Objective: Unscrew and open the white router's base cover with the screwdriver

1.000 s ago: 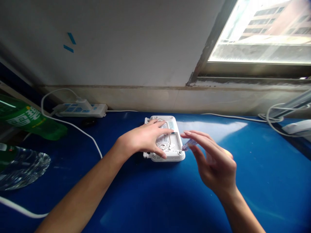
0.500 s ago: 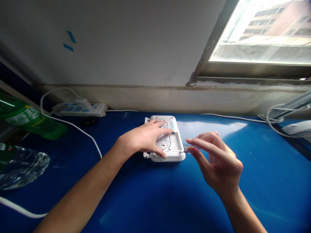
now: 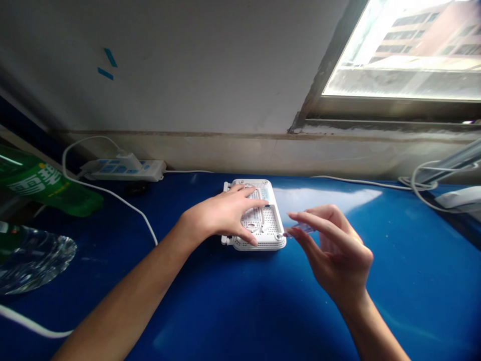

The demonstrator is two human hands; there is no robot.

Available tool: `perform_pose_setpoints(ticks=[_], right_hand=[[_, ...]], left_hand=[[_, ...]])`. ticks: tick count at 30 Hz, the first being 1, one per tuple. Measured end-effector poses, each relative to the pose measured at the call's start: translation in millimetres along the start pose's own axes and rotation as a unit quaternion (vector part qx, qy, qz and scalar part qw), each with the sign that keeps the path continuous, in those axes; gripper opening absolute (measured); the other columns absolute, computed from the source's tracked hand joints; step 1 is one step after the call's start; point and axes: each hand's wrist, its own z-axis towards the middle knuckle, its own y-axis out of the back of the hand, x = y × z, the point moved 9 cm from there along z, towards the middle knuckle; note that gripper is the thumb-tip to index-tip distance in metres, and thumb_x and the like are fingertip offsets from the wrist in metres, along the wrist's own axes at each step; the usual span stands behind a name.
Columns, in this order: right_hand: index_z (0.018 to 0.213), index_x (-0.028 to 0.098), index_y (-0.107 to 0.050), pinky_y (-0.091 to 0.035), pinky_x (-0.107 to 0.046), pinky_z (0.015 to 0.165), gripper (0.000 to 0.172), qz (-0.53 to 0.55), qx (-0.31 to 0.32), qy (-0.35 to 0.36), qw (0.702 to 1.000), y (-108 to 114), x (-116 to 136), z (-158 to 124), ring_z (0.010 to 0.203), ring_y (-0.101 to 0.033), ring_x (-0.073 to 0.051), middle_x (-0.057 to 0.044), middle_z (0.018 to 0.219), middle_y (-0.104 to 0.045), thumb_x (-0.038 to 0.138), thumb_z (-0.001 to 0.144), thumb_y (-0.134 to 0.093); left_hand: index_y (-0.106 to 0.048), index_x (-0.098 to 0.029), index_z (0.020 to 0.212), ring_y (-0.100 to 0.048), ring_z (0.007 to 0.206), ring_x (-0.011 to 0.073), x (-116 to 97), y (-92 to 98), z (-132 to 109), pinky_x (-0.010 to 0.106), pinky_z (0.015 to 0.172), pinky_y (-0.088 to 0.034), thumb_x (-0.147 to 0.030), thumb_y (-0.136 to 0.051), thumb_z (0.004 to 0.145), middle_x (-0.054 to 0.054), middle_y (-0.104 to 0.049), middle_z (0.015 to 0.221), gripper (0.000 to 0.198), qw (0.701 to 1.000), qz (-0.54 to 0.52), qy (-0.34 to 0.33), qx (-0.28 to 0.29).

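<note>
Head view | router (image 3: 268, 220) lying underside-up on worktop (image 3: 240, 301), pressed under flat left hand (image 3: 221, 216), unmoved | small clear tool (image 3: 300, 229) pinched in right hand (image 3: 338, 255), tip kept at near-right corner, handle lowered and swung rightward since a second ago.

daylight from window (image 3: 406, 50) | glare on table (image 3: 323, 195) | edges warped

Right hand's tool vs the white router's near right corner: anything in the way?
Nothing visible. The clear tool pinched in the right hand ends just beside the router at its near right corner. The left hand lies flat on the router farther left, off that corner.
</note>
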Motion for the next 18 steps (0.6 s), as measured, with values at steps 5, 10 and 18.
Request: perform_pose_setpoints(ticks=[5,10,18], right_hand=[[0.144,0.029,-0.067,-0.057,-0.045,0.093,0.052,0.024,0.042,-0.006,0.999,-5,-4,0,0.120,-0.067,-0.027,-0.011,0.132,-0.071,0.002,0.102,-0.057],[0.129,0.031,-0.077,-0.053,-0.036,0.067,0.050,0.017,0.013,0.026,0.999,2,1,2,0.083,-0.064,-0.020,-0.003,0.092,-0.069,-0.001,0.090,-0.075],[0.146,0.026,-0.066,-0.056,-0.047,0.088,0.054,0.036,0.066,0.019,0.997,-11,3,1,0.116,-0.065,-0.028,-0.012,0.123,-0.075,-0.002,0.100,-0.056]], left_hand=[[-0.042,-0.042,0.163,-0.011,0.166,0.0398,0,0.0,0,0.062,0.128,-0.029,-0.063,-0.088,0.077,0.005,-0.021,0.179,0.099,1.000,-0.002,-0.005,-0.002],[-0.043,-0.040,0.163,-0.009,0.165,0.0421,0,-1.1,1,0.063,0.128,-0.028,-0.066,-0.087,0.076,0.006,-0.020,0.179,0.101,1.000,-0.007,-0.006,0.004],[-0.044,-0.039,0.162,-0.013,0.164,0.0438,0,-0.3,1,0.064,0.126,-0.030,-0.063,-0.088,0.077,0.007,-0.022,0.179,0.099,1.000,-0.014,-0.019,-0.010]])
